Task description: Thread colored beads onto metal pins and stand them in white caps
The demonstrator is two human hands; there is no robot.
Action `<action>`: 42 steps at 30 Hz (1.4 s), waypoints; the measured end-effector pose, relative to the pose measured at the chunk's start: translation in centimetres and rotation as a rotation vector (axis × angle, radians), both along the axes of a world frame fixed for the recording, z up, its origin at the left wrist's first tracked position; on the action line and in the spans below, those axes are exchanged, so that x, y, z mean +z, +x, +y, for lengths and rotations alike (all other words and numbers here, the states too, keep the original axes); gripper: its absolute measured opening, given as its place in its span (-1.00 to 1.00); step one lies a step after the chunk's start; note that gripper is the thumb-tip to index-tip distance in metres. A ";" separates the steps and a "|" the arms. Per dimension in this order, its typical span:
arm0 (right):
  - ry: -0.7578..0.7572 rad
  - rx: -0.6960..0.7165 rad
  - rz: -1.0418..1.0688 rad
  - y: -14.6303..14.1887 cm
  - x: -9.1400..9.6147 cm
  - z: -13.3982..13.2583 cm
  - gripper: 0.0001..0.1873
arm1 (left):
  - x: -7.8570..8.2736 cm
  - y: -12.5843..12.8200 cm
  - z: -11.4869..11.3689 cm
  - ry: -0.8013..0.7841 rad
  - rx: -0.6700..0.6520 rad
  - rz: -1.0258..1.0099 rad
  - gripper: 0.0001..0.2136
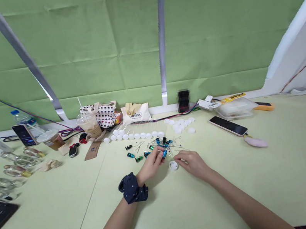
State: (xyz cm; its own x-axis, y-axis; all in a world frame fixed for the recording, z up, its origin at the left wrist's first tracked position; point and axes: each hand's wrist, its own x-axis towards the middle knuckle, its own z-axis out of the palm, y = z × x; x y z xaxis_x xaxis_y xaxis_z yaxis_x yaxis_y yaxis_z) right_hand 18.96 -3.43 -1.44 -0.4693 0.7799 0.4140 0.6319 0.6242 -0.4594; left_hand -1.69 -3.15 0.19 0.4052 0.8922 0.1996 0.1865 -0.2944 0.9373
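Note:
My left hand [152, 162], with a dark dotted scrunchie [132, 188] at its wrist, is closed on a small shiny blue metal part [164, 154]. My right hand [193, 163] is pinched at the fingertips; what lies between them is too small to make out. Just left of those fingertips a small round white cap [173, 165] rests on the table, its hollow side up with small bits inside. Around and beyond my left hand lie loose blue, green and black metal parts, among them a green piece [139, 159] and a blue piece [130, 155], with thin metal rods [139, 146].
Behind the parts stretches a row of clear tubes with white caps [137, 136]; loose white caps [182, 123] lie beside it. A phone [228, 125] is at right, a plastic box [235, 107] behind it. Drink cups [90, 127] and glass bottles [17, 170] stand at left.

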 end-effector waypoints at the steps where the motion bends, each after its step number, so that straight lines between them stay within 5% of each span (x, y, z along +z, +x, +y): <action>1: 0.003 0.015 -0.063 0.0 -0.1 0.0 -0.74 | -0.1 -0.3 0.3 -0.035 0.003 -0.031 -0.70; 7: 0.078 0.066 -0.235 -0.2 -0.3 -0.3 -0.71 | -0.3 -1.2 1.1 -0.169 -0.067 -0.074 -0.65; 12: 0.191 0.006 0.005 -0.2 -0.4 0.1 -0.67 | -0.2 -0.9 0.7 -0.070 -0.062 0.046 -0.66; 19: 0.143 -0.089 -0.059 -0.4 -1.8 1.5 -0.74 | 0.1 -0.3 0.1 0.125 -0.041 0.288 -0.71; 23: 0.053 -0.227 -0.015 -0.1 -2.3 2.4 -0.74 | -0.2 -1.2 0.7 0.214 0.069 0.423 -0.75; 33: -0.203 -0.301 0.156 0.9 -2.3 2.4 -0.71 | -1.0 -5.2 3.1 0.374 0.371 0.629 -0.91; 42: -0.366 -0.132 0.165 1.4 -1.8 2.0 -0.65 | -2.0 -3.7 4.4 0.464 0.393 0.730 -0.75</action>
